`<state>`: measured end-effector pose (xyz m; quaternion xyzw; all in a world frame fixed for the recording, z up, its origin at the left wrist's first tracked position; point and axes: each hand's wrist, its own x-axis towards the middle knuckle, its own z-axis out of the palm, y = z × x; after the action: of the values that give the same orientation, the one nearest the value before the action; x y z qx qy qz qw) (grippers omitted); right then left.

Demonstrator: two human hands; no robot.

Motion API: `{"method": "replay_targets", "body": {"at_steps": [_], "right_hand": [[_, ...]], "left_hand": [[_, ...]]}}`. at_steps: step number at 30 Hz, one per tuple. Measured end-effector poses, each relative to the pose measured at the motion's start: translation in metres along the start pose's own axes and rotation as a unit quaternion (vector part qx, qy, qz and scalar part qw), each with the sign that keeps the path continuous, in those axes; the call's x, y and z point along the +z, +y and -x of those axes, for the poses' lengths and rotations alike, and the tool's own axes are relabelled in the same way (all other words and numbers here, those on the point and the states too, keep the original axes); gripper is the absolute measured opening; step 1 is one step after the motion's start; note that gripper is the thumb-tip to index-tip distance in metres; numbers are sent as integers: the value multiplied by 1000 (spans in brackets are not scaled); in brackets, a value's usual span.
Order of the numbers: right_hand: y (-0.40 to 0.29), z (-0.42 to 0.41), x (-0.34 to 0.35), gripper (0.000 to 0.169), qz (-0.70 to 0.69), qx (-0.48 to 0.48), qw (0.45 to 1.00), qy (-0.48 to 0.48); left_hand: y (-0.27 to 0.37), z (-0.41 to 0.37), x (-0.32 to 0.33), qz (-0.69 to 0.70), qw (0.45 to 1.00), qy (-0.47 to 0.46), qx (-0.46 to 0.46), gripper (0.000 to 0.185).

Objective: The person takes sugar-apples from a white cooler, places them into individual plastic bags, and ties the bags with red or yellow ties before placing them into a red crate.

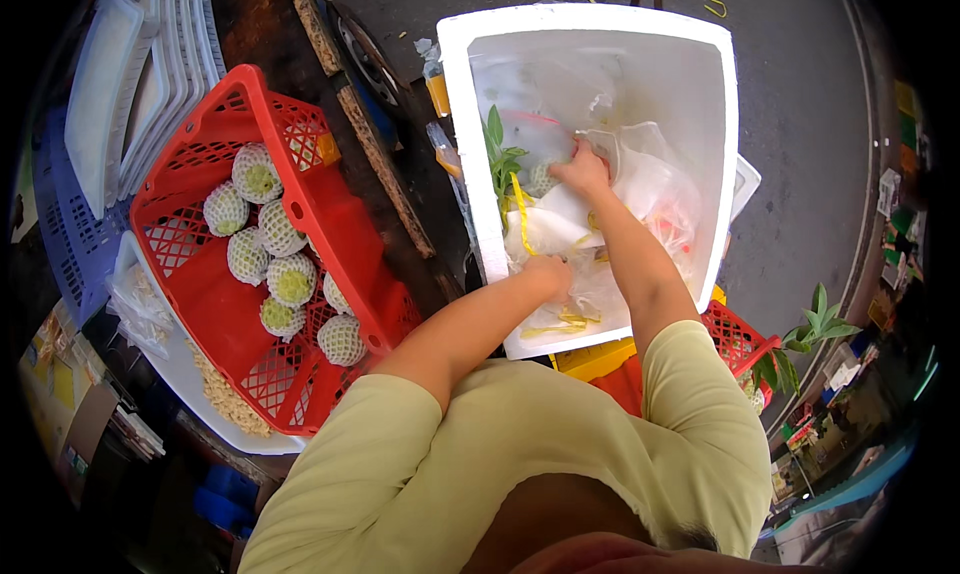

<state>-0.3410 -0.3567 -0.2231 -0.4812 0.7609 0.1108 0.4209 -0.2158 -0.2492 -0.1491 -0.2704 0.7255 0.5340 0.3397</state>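
Observation:
Both my hands are inside a white polystyrene foam box (489, 221). My right hand (585, 170) is deep in it, among clear plastic bags (652, 176), beside a green fruit in a white foam net (541, 178). Its fingertips are partly hidden, so I cannot tell what they grip. Nearer to me, my left hand (549, 275) rests low among crumpled plastic, fingers hidden, just below a yellow plastic strap (521, 214). Green leaves (499, 154) stand along the box's left wall. White sheet material (555, 218) lies between my hands.
To the left, a tilted red plastic basket (259, 109) holds several foam-netted green fruits (291, 280). It rests over a white tray of peanut-like pieces (225, 394). Stacked white trays (150, 86) stand behind. Another red basket (739, 341) with leaves (817, 326) is at right.

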Motion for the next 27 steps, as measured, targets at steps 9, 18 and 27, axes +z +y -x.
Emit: {"method": "replay_targets", "body": {"at_steps": [9, 18, 27], "right_hand": [[-16, 10, 13, 78, 35, -28, 999, -14], [-20, 5, 6, 88, -113, -38, 993, 8], [-2, 106, -129, 59, -695, -205, 689, -18]], "left_hand": [[2, 16, 7, -47, 999, 18, 4, 56], [0, 3, 11, -79, 997, -1, -3, 47], [11, 16, -2, -92, 995, 4, -30, 61]]}}
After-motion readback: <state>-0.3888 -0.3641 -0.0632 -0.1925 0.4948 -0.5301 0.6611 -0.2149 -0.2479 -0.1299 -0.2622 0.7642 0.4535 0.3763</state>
